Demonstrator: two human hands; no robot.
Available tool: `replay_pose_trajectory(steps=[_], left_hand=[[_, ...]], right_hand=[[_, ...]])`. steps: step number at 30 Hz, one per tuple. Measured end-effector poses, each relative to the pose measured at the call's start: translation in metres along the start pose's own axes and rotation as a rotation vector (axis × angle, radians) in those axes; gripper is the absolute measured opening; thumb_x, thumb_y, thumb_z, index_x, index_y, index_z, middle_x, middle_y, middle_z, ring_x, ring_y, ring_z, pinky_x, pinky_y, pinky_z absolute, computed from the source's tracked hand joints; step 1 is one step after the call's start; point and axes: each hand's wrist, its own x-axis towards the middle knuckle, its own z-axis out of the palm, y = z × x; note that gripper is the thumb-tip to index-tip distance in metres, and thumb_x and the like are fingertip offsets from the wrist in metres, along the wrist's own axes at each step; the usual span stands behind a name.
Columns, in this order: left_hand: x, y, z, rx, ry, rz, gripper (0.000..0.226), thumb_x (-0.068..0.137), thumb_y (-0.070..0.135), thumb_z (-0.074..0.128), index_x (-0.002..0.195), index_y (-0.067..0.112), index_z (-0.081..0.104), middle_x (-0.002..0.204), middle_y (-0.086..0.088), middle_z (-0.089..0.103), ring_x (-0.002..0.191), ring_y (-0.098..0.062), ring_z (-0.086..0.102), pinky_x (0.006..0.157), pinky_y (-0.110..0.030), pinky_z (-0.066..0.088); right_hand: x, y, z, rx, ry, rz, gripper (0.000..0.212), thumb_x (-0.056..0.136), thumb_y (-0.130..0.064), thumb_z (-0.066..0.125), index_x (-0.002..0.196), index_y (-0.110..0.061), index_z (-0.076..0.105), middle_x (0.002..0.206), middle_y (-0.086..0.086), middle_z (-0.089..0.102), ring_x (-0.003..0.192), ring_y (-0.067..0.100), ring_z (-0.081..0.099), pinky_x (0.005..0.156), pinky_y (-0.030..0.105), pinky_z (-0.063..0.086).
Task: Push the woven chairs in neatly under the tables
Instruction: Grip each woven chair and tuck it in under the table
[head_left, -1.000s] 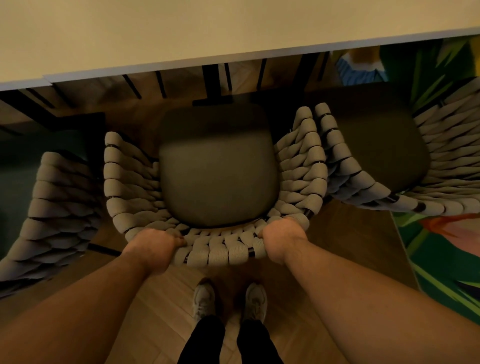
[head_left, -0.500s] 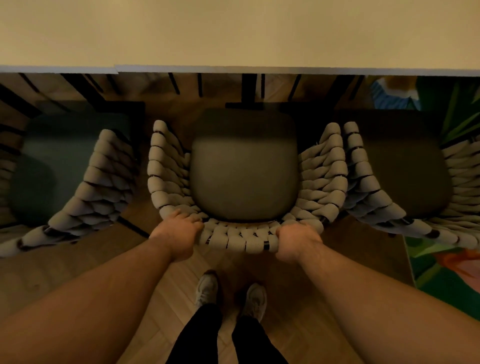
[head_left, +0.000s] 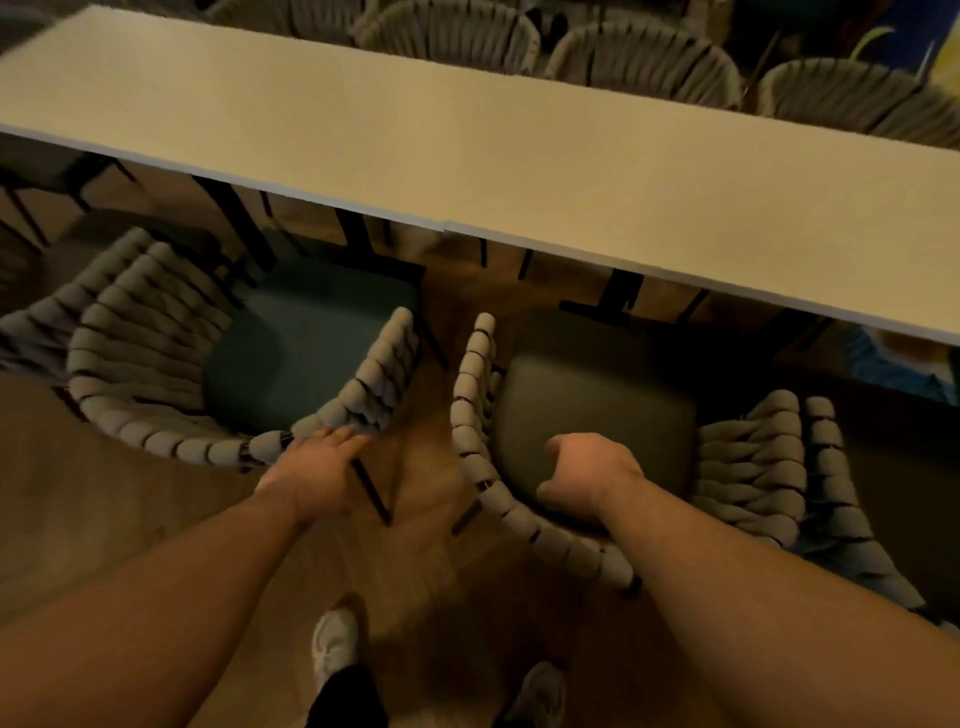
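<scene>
Two woven grey chairs stand at the long pale table (head_left: 467, 150), fronts tucked under its edge. The left chair (head_left: 156, 436) has a teal cushion (head_left: 291, 358) and sits angled. My left hand (head_left: 317, 467) is open, fingertips resting on the right end of its woven back rim. The chair to the right (head_left: 467, 395) has a dark cushion (head_left: 597, 384). My right hand (head_left: 587, 467) hovers over that seat just inside the back rim, fingers curled, holding nothing.
A third woven chair (head_left: 826, 467) presses against the dark-cushioned one on the right. Several more woven chairs (head_left: 639, 57) line the table's far side. Black table legs (head_left: 234, 218) stand under the edge. My shoes (head_left: 335, 644) are on the wood floor between the two chairs.
Both hands have let go of the dark-cushioned chair's back. My view and body have shifted left; the left hand now touches the teal-cushioned chair, the right hand hangs over the dark seat.
</scene>
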Motion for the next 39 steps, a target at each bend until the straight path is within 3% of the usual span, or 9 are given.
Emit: replay_pose_trajectory(steps=[6, 9, 11, 17, 24, 29, 34, 39], left_hand=[[0.003, -0.136, -0.004, -0.018, 0.028, -0.127, 0.108, 0.09, 0.047, 0.078, 0.17, 0.031, 0.008, 0.178, -0.002, 0.01, 0.164, -0.031, 0.008, 0.132, -0.052, 0.014], [0.014, -0.194, -0.008, -0.003, 0.008, -0.115, 0.116, 0.088, 0.051, 0.08, 0.171, 0.031, 0.0, 0.179, -0.001, 0.004, 0.164, -0.03, 0.004, 0.132, -0.052, 0.011], [0.017, -0.229, -0.01, 0.034, -0.029, -0.094, 0.122, 0.086, 0.052, 0.081, 0.17, 0.032, -0.004, 0.179, -0.001, 0.002, 0.164, -0.031, 0.002, 0.132, -0.054, 0.01], [0.041, -0.32, -0.008, 0.126, -0.089, -0.061, 0.128, 0.082, 0.058, 0.083, 0.169, 0.033, -0.008, 0.179, -0.002, 0.001, 0.164, -0.031, 0.0, 0.132, -0.056, 0.011], [0.078, -0.372, 0.003, 0.161, -0.145, -0.057, 0.135, 0.079, 0.061, 0.083, 0.168, 0.033, -0.014, 0.179, -0.001, -0.001, 0.164, -0.031, -0.002, 0.132, -0.056, 0.006], [0.104, -0.417, 0.005, 0.274, -0.293, 0.033, 0.128, 0.083, 0.056, 0.081, 0.168, 0.033, -0.012, 0.178, -0.001, 0.005, 0.164, -0.033, -0.001, 0.131, -0.06, 0.0], [0.14, -0.47, 0.014, 0.374, -0.335, 0.128, 0.085, 0.102, 0.041, 0.061, 0.169, 0.037, 0.009, 0.178, -0.001, 0.013, 0.164, -0.03, 0.003, 0.131, -0.058, -0.004], [0.159, -0.482, 0.019, 0.406, -0.41, 0.369, 0.072, 0.104, 0.029, 0.054, 0.167, 0.042, 0.021, 0.176, 0.006, 0.019, 0.161, -0.024, 0.019, 0.131, -0.05, 0.004]], right_hand=[[0.029, -0.109, -0.01, 0.014, 0.049, -0.059, 0.045, 0.094, -0.047, 0.071, 0.135, -0.037, 0.056, 0.116, -0.009, 0.066, 0.13, 0.024, 0.059, 0.126, 0.059, 0.027], [0.05, -0.17, -0.003, -0.001, 0.081, -0.05, 0.073, 0.095, -0.045, 0.072, 0.161, -0.034, 0.042, 0.154, 0.0, 0.057, 0.147, 0.027, 0.049, 0.13, 0.06, 0.019], [0.058, -0.211, -0.003, -0.003, 0.092, -0.073, 0.08, 0.096, -0.043, 0.073, 0.166, -0.034, 0.034, 0.165, -0.001, 0.047, 0.154, 0.028, 0.04, 0.131, 0.058, 0.018], [0.084, -0.299, 0.002, -0.027, 0.12, -0.181, 0.081, 0.097, -0.043, 0.07, 0.167, -0.03, 0.032, 0.171, -0.003, 0.038, 0.158, 0.023, 0.031, 0.132, 0.061, 0.01], [0.15, -0.349, 0.026, -0.122, 0.022, -0.238, 0.087, 0.093, -0.056, 0.073, 0.165, -0.026, 0.035, 0.171, 0.0, 0.036, 0.16, 0.026, 0.025, 0.13, 0.063, 0.006], [0.171, -0.39, 0.057, -0.13, -0.124, -0.291, 0.093, 0.091, -0.059, 0.073, 0.168, -0.026, 0.031, 0.172, 0.001, 0.033, 0.161, 0.027, 0.024, 0.13, 0.065, 0.004], [0.182, -0.428, 0.086, -0.193, -0.161, -0.263, 0.1, 0.089, -0.064, 0.072, 0.169, -0.025, 0.027, 0.172, 0.004, 0.035, 0.159, 0.029, 0.029, 0.129, 0.067, -0.008], [0.195, -0.469, 0.109, -0.196, -0.173, -0.12, 0.07, 0.097, -0.035, 0.063, 0.162, -0.023, 0.039, 0.159, 0.01, 0.05, 0.147, 0.037, 0.043, 0.128, 0.064, 0.007]])
